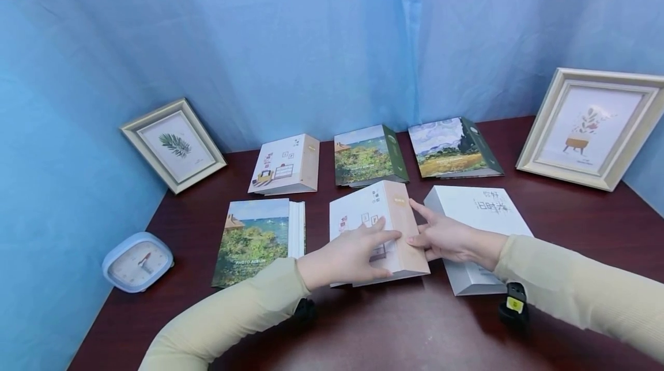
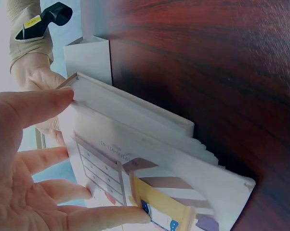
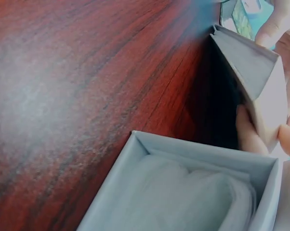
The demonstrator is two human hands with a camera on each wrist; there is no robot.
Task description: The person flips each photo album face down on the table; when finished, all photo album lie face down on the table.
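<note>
A photo album with a pink spine (image 1: 402, 215) and an illustrated white cover lies in the middle of the front row, its spine side tilted up off the table. My left hand (image 1: 353, 250) rests on the cover with spread, fairly straight fingers; in the left wrist view its thumb (image 2: 63, 98) touches the spine edge. My right hand (image 1: 448, 237) grips the spine side, one finger (image 3: 251, 132) tucked beneath it and the thumb on the spine. Close by on the right is a white album (image 1: 467, 198), and a landscape album (image 1: 259, 238) lies to the left.
Behind, a second pink-spined album (image 1: 285, 163), a green-spined landscape album (image 1: 363, 155) and a wheat-field album (image 1: 448, 149) form a row. Picture frames stand at left (image 1: 173, 146) and right (image 1: 591, 129). A blue clock (image 1: 137, 261) sits near the table's left edge.
</note>
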